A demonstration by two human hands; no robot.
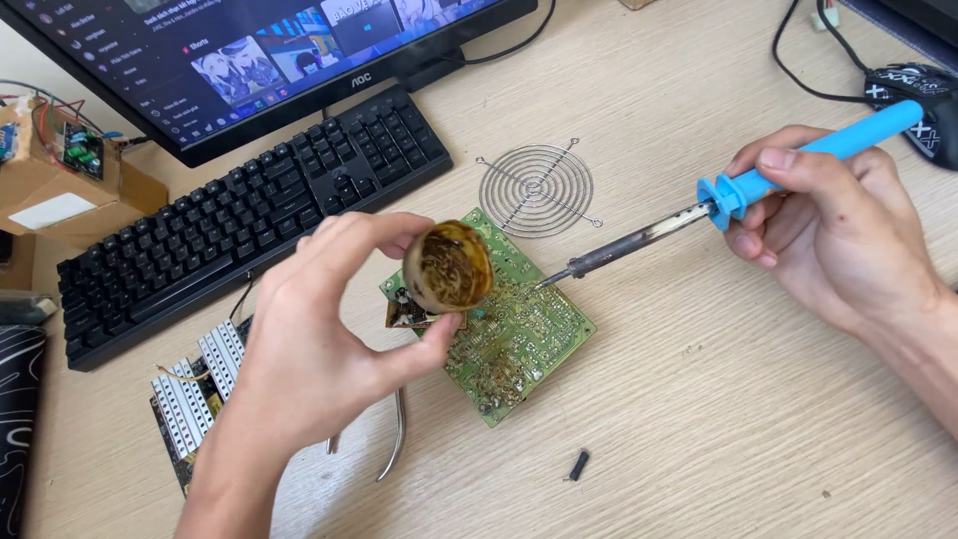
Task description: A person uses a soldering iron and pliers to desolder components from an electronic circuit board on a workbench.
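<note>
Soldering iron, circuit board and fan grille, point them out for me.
Soldering iron (743, 190), head view, blue handle collar.
Circuit board (529, 329), head view, bare green surface.
Fan grille (536, 187), head view, centre rings.

A circuit board (509, 334) lies mid-desk. Behind it sits a wire fan guard (536, 187); behind and to its left, a keyboard (249, 215) before a monitor (259, 60). The left hand (319, 349) holds a small round tin (448, 267) above the board. The right hand (838, 225), right of the board, holds a soldering iron (699, 215), its tip at the board. A finned heatsink board (200, 384) lies left, and a mouse (923, 100) far right.
</note>
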